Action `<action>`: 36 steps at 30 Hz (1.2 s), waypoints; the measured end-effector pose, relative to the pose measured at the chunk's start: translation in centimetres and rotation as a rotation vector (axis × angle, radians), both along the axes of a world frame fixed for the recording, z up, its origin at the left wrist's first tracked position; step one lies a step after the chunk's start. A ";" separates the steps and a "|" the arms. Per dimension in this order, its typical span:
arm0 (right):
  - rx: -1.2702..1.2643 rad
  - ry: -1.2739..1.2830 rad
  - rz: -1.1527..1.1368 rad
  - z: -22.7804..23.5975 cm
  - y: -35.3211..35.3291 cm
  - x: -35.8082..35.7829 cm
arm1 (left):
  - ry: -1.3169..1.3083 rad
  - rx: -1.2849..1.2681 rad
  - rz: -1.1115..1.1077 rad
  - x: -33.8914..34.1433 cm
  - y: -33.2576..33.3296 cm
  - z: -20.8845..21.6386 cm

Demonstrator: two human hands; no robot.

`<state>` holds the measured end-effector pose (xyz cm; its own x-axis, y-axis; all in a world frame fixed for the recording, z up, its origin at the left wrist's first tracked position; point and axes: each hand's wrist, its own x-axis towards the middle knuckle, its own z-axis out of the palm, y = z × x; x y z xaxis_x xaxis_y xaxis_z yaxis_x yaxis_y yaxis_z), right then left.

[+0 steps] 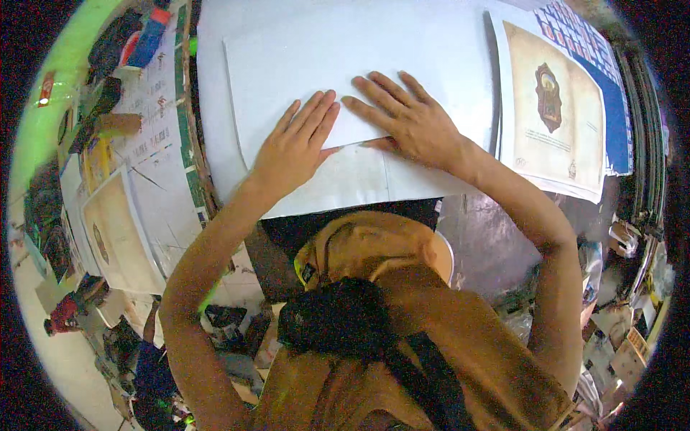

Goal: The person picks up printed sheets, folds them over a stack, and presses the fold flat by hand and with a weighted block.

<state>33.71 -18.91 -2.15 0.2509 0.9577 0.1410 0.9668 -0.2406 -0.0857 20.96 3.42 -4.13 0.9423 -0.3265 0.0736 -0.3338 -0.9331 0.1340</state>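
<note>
White paper (338, 65), one broad piece, lies under both our hands. Our left hand (302, 136) rests on its near left part, palm down, fingers straight and close together, gripping nothing. Our right hand (406, 118) rests on its near right part, also flat, with four fingers fanned out. Both thumbs reach the paper's near edge; we cannot tell whether they go under it. One white lower layer (352, 179) shows on the near side of the paper; we cannot tell whether the two are joined. Right of the paper we see one beige print (553, 108) bearing one ornate brown object, and beyond that one blue patterned sheet (618, 136). Well to the paper's left lies one similar beige print (122, 230), making two prints altogether.
</note>
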 end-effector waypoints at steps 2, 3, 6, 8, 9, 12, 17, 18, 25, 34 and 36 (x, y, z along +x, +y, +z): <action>-0.008 -0.062 -0.040 0.0 0.1 0.0 | -0.001 0.063 0.008 0.4 0.0 0.3; -0.008 -0.059 -0.039 -0.1 0.1 0.1 | 0.001 0.062 0.009 0.7 0.0 0.4; 0.016 -0.015 -0.058 -0.4 0.0 -0.4 | 0.025 0.047 -0.031 0.8 -0.1 1.0; 0.018 -0.038 -0.081 -0.7 -0.1 -0.7 | 0.097 -0.106 0.080 1.2 -0.5 1.5; 0.018 -0.041 -0.087 -0.6 -0.1 -0.8 | 0.094 -0.106 0.073 2.3 -1.0 1.4; 0.011 -0.081 -0.087 0.2 0.2 -1.3 | -0.308 -0.261 0.584 5.3 -3.1 1.0; -0.008 0.113 -0.097 0.6 0.7 0.4 | -0.293 0.011 0.639 6.6 -3.3 -1.3; -0.010 0.117 -0.098 0.4 1.2 0.6 | -0.245 0.078 0.634 6.5 -3.2 -1.5; 0.244 -0.104 -0.496 -1.2 4.1 0.9 | -0.329 -0.035 0.672 5.9 -4.3 -0.3; 0.212 0.086 -0.520 -1.2 3.9 0.7 | -0.247 -0.112 0.647 5.7 -4.0 -0.5; 0.195 0.062 -0.514 -0.9 4.0 1.0 | -0.281 -0.035 0.643 5.1 -4.2 -0.1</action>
<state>34.67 -14.88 -3.02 0.6926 0.6672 0.2740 0.7208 -0.6543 -0.2288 26.07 -0.82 -4.20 0.8916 0.2958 0.3428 0.2560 -0.9538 0.1573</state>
